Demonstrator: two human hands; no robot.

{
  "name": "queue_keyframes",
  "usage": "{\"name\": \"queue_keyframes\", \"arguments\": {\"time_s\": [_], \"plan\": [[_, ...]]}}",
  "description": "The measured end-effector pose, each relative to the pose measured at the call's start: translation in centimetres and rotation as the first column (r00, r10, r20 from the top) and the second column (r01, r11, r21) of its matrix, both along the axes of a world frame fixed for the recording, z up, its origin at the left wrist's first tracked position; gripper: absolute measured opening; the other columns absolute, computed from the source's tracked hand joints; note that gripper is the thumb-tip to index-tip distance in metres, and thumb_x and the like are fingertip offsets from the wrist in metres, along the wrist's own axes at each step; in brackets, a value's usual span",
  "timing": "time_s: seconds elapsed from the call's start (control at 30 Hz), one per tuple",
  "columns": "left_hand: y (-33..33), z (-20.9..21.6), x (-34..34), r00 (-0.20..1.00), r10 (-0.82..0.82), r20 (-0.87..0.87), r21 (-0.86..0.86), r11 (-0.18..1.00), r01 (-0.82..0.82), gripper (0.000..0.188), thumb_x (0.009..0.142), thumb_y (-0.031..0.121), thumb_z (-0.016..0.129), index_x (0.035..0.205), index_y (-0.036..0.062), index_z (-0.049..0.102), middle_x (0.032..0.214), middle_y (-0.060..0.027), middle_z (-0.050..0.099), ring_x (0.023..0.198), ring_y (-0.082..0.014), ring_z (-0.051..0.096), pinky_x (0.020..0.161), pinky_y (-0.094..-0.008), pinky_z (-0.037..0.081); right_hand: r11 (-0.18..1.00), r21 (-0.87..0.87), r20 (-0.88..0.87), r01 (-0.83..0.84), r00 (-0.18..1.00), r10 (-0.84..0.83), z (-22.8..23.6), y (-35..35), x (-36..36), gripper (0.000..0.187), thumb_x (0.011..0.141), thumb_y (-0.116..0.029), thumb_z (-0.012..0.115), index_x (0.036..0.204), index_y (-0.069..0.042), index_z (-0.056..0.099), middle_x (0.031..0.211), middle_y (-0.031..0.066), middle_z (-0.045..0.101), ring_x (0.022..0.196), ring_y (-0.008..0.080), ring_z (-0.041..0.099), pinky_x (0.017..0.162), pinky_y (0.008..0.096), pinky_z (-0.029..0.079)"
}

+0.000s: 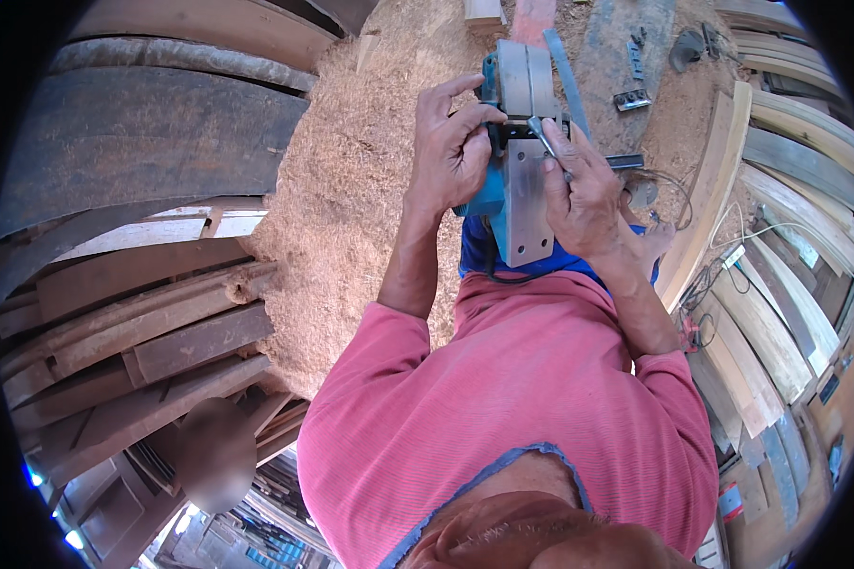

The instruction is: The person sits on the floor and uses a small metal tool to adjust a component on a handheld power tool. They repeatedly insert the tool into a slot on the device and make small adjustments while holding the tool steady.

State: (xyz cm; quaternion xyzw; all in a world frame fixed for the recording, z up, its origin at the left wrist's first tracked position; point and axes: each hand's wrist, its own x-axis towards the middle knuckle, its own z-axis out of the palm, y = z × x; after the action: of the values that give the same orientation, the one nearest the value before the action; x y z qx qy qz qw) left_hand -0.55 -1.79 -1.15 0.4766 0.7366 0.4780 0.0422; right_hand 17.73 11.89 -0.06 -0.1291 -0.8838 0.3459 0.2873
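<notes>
An electric planer (529, 211) with a blue-green body and a silver sole lies upside down on my lap, its sole facing up. My left hand (449, 147) grips its left side, fingers curled, with the thumb and fingertips by the dark gap between the two sole plates. In my right hand (584, 194) is a small metal wrench (538, 130) with a thicker tip, pinched between thumb and fingers. Its tip rests over the cutter gap; whether it sits on a bolt I cannot tell. The cutter itself is mostly hidden by my fingers.
Wood shavings (342, 190) cover the floor. Beyond the planer lie a flat metal strip (566, 83), a small metal block (631, 100) and a dark curved part (686, 49). Dark planks (152, 142) are stacked left; pale boards (769, 322) and cables (721, 284) are at right.
</notes>
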Motion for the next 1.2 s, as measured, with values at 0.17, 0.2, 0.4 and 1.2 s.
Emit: {"name": "queue_keyframes", "arguments": {"time_s": [0.17,0.2,0.4,1.2], "plan": [[0.0,0.1,0.0,1.000,-0.002,0.013,-0.015,1.000,0.002,0.034,0.085,0.005,0.058,0.108,0.0078,0.083,0.144,-0.0235,0.067,0.138,-0.0387,0.057,0.115,-0.0507,0.046,0.993,-0.122,0.096,-0.001,0.995,0.013,0.2,-0.2,0.1,0.052,0.097,0.002,0.064,0.149,0.003,0.066,0.114,0.0270,0.075,0.120,0.0467,0.071,0.104,0.0510,0.056],[-0.1,0.1,0.0,1.000,-0.003,0.016,-0.018,1.000,0.003,0.034,0.085,0.005,0.058,0.108,0.0078,0.083,0.144,-0.0235,0.067,0.138,-0.0387,0.057,0.115,-0.0507,0.046,0.996,-0.089,0.065,0.020,0.998,-0.014,0.2,-0.1,0.1,0.048,0.101,0.000,0.063,0.149,0.002,0.066,0.121,0.0269,0.075,0.117,0.0455,0.073,0.101,0.0493,0.057],[0.0,0.1,-0.1,1.000,-0.008,0.007,-0.020,1.000,0.008,0.035,0.085,0.005,0.058,0.109,0.0082,0.083,0.145,-0.0235,0.067,0.138,-0.0389,0.057,0.115,-0.0508,0.046,1.000,-0.019,0.069,0.007,0.998,-0.005,0.5,0.1,-0.4,0.043,0.105,-0.004,0.064,0.147,0.000,0.068,0.129,0.0268,0.075,0.114,0.0446,0.074,0.101,0.0474,0.057],[2.1,1.5,0.1,0.960,0.100,0.261,-0.401,0.916,0.014,0.062,0.098,0.028,0.073,0.145,-0.0033,0.048,0.123,-0.0277,0.067,0.110,-0.0353,0.070,0.099,-0.0464,0.057,0.916,0.381,0.190,-0.125,0.980,0.055,3.9,3.3,0.0,0.046,0.087,-0.006,0.075,0.132,-0.012,0.078,0.108,0.0058,0.078,0.104,0.0301,0.063,0.096,0.0464,0.048]]}}
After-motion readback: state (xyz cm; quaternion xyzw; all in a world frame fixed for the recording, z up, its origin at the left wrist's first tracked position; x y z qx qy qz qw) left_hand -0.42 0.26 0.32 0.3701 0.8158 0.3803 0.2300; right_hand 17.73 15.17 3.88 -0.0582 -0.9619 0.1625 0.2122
